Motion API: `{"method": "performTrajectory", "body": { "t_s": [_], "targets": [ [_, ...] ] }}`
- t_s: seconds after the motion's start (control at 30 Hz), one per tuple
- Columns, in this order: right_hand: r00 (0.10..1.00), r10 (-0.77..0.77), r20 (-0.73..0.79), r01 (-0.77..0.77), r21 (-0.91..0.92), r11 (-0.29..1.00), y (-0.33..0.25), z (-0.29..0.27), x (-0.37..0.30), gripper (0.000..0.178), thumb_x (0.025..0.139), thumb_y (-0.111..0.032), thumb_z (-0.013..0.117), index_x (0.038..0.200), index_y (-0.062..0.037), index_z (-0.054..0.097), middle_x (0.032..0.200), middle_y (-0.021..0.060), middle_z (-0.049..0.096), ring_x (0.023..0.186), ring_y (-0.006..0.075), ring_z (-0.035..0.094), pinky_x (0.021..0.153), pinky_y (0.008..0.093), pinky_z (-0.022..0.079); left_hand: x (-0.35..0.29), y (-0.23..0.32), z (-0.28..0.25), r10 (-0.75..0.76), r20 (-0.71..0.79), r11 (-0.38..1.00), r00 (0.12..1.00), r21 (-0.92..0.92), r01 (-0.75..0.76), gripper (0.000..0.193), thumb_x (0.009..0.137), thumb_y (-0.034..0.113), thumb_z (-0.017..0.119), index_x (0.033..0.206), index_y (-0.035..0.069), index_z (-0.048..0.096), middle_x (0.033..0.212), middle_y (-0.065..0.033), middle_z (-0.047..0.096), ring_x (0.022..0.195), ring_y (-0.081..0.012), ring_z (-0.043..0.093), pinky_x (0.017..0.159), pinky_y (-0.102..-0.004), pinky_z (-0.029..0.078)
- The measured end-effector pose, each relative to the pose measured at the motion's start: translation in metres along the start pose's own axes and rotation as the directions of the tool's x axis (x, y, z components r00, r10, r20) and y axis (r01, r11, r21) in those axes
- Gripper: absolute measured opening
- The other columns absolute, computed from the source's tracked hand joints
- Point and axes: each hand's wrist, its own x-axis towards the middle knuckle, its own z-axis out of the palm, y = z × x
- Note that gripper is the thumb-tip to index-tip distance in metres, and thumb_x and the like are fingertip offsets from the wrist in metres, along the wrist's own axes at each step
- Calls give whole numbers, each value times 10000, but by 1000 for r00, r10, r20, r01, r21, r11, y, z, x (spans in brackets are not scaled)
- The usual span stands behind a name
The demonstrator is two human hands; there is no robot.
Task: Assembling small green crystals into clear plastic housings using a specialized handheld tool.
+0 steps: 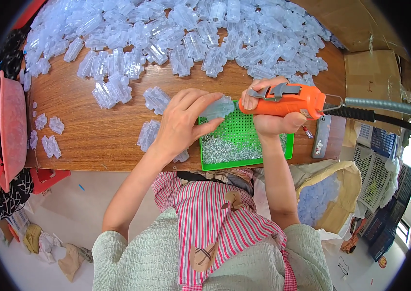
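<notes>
My left hand (182, 116) grips a clear plastic casing (218, 108) between thumb and fingers, above the left part of a green perforated tray (289, 145). Small silvery screws (230, 149) cover the near part of that tray. My right hand (268, 109) is wrapped round an orange electric screwdriver (290, 103) with a grey lever. The tool lies sideways over the tray's right side, its cable end pointing right. Its tip is hidden by my hand or too small to make out. Loose clear casings (157, 100) lie just left of my left hand.
A large heap of clear casings (181, 58) covers the far tabletop. Right of the tray lie a phone (321, 137) and a small red-tipped tool (307, 131). A coiled hose (385, 105) runs right. An open sack (348, 182) of pale pieces stands below; pink basins (11, 126) stand left.
</notes>
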Motion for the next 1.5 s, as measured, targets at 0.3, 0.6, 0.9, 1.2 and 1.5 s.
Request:
{"method": "performTrajectory", "body": {
  "t_s": [0.3, 0.6, 0.9, 1.2, 1.5],
  "targets": [
    [1000, 4, 2, -4, -59, 998, -1, 3, -3, 989, 570, -895, 568, 931, 25, 563, 701, 52, 558, 570, 138, 565, 518, 260, 458, -5, -2, 10, -193, -22, 948, 981, -262, 180, 619, 746, 129, 774, 1290, 54, 490, 1092, -156, 620, 978, -304, 634, 819, -372, 526],
    [854, -396, 338, 305, 292, 906, -47, 22, 10, 1122, 581, -947, 449, 1052, 69, 521, 753, 148, 588, 659, 200, 553, 605, 357, 483, -7, -3, 11, -239, 13, 922, 971, -310, 231, 670, 749, 154, 777, 1313, 52, 431, 1104, -175, 620, 1018, -302, 631, 846, -381, 522],
    [858, -314, 406, 192, 314, 930, -21, 28, 10, 1162, 516, -920, 561, 1083, 95, 537, 759, 131, 579, 695, 198, 559, 629, 311, 473, -6, -2, 10, -278, 48, 897, 959, -343, 277, 679, 757, 188, 779, 1316, 65, 413, 1093, -183, 626, 1032, -312, 628, 848, -384, 520],
    [896, -246, 370, 195, 168, 966, -16, 38, 10, 1016, 597, -894, 554, 969, 51, 555, 689, 86, 558, 614, 173, 536, 603, 308, 447, -8, -6, 12, -301, 62, 865, 951, -402, 300, 709, 747, 167, 783, 1329, 73, 390, 1090, -181, 627, 1024, -326, 629, 843, -389, 520],
    [889, -310, 336, 276, 146, 950, -13, 42, 7, 1009, 680, -874, 482, 1001, 77, 583, 719, 136, 601, 603, 212, 560, 528, 295, 448, -9, -4, 8, -225, -23, 923, 974, -326, 205, 619, 747, 149, 765, 1267, 46, 445, 1090, -171, 613, 992, -334, 622, 799, -394, 525]
  ]
}}
